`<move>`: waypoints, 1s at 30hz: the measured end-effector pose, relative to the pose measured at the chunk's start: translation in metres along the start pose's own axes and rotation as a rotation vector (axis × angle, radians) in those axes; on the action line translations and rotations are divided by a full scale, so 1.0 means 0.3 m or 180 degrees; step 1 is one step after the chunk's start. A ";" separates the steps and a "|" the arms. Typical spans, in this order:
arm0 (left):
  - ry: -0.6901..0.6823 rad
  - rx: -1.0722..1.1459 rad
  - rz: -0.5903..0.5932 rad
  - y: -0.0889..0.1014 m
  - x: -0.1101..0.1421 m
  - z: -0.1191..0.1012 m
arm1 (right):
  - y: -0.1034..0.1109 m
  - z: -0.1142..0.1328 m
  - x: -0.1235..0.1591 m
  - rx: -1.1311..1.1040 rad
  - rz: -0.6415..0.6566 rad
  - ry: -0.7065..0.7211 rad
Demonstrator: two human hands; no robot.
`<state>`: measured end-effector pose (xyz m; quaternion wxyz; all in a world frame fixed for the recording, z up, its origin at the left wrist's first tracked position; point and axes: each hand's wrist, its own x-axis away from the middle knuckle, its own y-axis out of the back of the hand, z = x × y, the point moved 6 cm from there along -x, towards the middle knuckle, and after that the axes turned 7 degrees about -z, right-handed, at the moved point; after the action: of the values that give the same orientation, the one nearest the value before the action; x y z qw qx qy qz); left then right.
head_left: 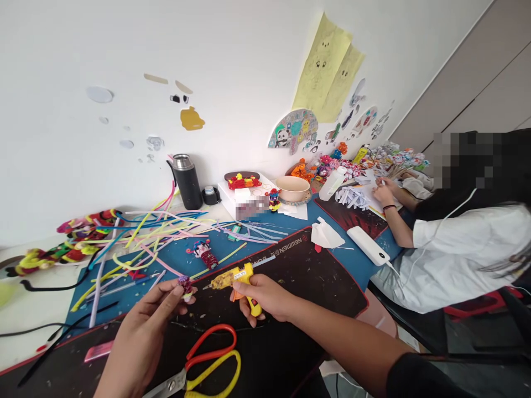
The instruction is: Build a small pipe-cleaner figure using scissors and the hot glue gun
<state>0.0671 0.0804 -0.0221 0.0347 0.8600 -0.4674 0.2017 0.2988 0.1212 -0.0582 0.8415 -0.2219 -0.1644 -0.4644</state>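
My left hand (155, 309) pinches a small purple pipe-cleaner piece (186, 285) between thumb and fingers, with a pale bit at its lower end. Wrapped around the handle of a yellow glue gun (226, 278) is my right hand (265, 296); the nozzle points left toward the purple piece, apart from it. A glue stick (264, 261) sticks out of the gun's back. Just beyond lies a small pipe-cleaner doll (203, 254) with a painted face and dark red body. Scissors (213, 359) with one red and one yellow handle rest on the black mat (274, 354) below my hands.
Loose pipe cleaners (145, 237) spread over the blue mat at left, near finished figures (83, 237). A black thermos (187, 182), a white box (226, 202) and a beige bowl (292, 188) line the wall. At right, a co-worker (468, 243) sits beside a white power bank (368, 246).
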 end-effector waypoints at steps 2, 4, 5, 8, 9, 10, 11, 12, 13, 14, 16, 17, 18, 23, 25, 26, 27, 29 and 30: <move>-0.0016 0.0011 -0.0027 0.006 -0.003 0.003 | -0.007 0.006 -0.011 0.0022 0.0089 -0.0023; -0.0009 0.0067 -0.0077 0.010 -0.004 0.004 | -0.011 0.010 -0.021 0.0080 0.0131 -0.0056; 0.0001 0.0102 -0.0101 0.011 -0.004 0.004 | -0.011 0.012 -0.024 0.0125 0.0140 -0.0078; 0.0025 0.0184 -0.0113 0.010 -0.001 0.004 | -0.013 0.019 -0.028 0.0269 0.0181 -0.0158; 0.0035 0.0192 -0.0096 0.009 0.001 0.003 | -0.013 0.022 -0.027 0.0313 0.0189 -0.0193; 0.0047 0.0194 -0.0092 0.008 0.003 0.003 | -0.013 0.025 -0.025 0.0364 0.0192 -0.0234; 0.0065 0.0195 -0.0086 0.007 0.006 0.002 | -0.013 0.029 -0.022 0.0437 0.0183 -0.0272; 0.0084 0.0196 -0.0089 0.007 0.009 0.001 | -0.011 0.035 -0.019 0.0544 0.0158 -0.0298; 0.0100 0.0199 -0.0095 0.006 0.012 -0.001 | -0.009 0.042 -0.014 0.0697 0.0127 -0.0306; 0.0111 0.0207 -0.0099 0.004 0.015 -0.002 | -0.006 0.051 -0.008 0.0888 0.0092 -0.0300; 0.0109 0.0233 -0.0086 -0.001 0.018 -0.006 | 0.006 0.071 0.006 0.1340 -0.0031 -0.0248; 0.0101 0.0242 -0.0069 -0.005 0.019 -0.008 | 0.015 0.083 0.012 0.1591 -0.0129 -0.0207; 0.0092 0.0245 -0.0045 -0.009 0.019 -0.008 | 0.027 0.097 0.019 0.1861 -0.0265 -0.0139; 0.0016 0.0199 0.0049 -0.020 0.017 -0.005 | 0.095 0.148 0.039 0.2754 -0.0780 0.0302; -0.0007 0.0186 0.0104 -0.024 0.018 -0.001 | 0.125 0.150 0.047 0.2872 -0.0961 0.0537; -0.0008 0.0184 0.0139 -0.027 0.019 0.000 | 0.138 0.151 0.054 0.2916 -0.1088 0.0734; 0.0002 0.0186 0.0164 -0.030 0.021 0.002 | 0.148 0.150 0.063 0.2888 -0.1200 0.0928; 0.0038 0.0182 0.0173 -0.040 0.028 0.004 | 0.159 0.129 0.076 0.2562 -0.1265 0.1144; 0.0065 0.0172 0.0174 -0.047 0.033 0.004 | 0.157 0.112 0.080 0.2309 -0.1232 0.1170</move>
<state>0.0839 0.0803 -0.0176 0.0106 0.8455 -0.4847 0.2239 0.3490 0.1442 -0.0285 0.7777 0.2085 -0.2028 -0.5573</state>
